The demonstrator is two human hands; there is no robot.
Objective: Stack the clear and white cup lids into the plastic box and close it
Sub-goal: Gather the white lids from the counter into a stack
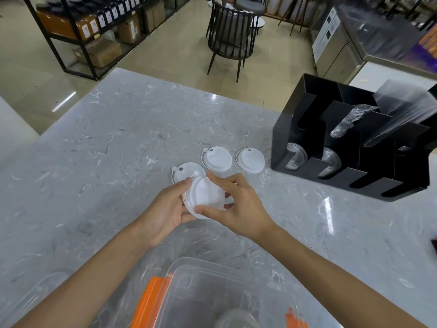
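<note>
Gripping white lids (pixel 205 197), hands (pixel 238 204) hide their edges.

Grey marble counter (pixel 132 129) carries three white lids (pixel 216 158), black organizer (pixel 314 129), clear plastic box (pixel 179 292)

Two bare forearms and hands, seen from above

The left hand (pixel 169 209) and right hand (pixel 238 204) wear no gloves, rings, watch or bracelet. Both forearms are uncovered all the way to the bottom edge of the view, with no sleeve or cuff showing. The fingernails that show are short and unpainted. No marks, bandages or tattoos show on either arm.
</note>
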